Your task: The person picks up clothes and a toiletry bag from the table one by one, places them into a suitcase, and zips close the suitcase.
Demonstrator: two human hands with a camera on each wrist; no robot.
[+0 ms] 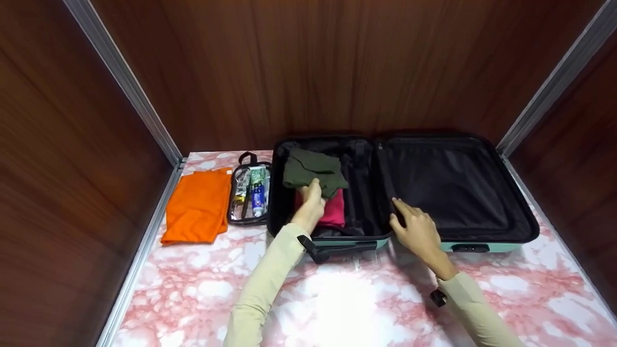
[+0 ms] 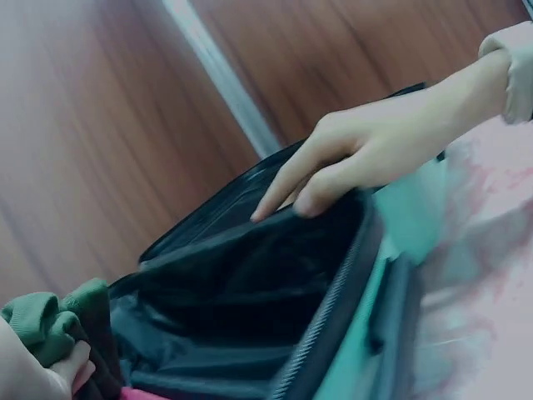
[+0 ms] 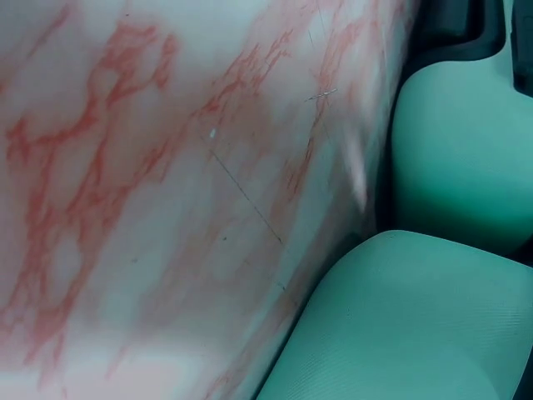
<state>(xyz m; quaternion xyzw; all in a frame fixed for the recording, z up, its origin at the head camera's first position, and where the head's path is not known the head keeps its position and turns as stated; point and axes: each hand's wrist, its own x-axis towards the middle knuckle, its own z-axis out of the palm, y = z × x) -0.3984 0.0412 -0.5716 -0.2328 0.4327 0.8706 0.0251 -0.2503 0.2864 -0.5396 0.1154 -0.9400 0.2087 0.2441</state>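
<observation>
My left hand [image 1: 312, 205] grips a folded dark green cloth garment [image 1: 311, 168] by its near edge, inside the left half of an open suitcase [image 1: 359, 193]. Under it lies a bright pink folded cloth [image 1: 334, 212]. In the left wrist view the fingers curl round the green garment [image 2: 87, 321] at the lower left. My right hand [image 1: 417, 229] rests with its fingers on the suitcase's middle edge, between the two halves; the left wrist view shows that hand [image 2: 366, 154] with fingers extended over the rim. The right wrist view holds only the suitcase's mint-green shell [image 3: 416, 317] and the tabletop.
Left of the suitcase lies a clear black-trimmed toiletry pouch [image 1: 248, 193] with a toothpaste tube [image 1: 258, 193] in it. Farther left is a folded orange cloth [image 1: 198, 207]. Wooden panels [image 1: 313, 67] with metal edges enclose the pink-and-white marbled table [image 1: 202, 289] at the back and sides.
</observation>
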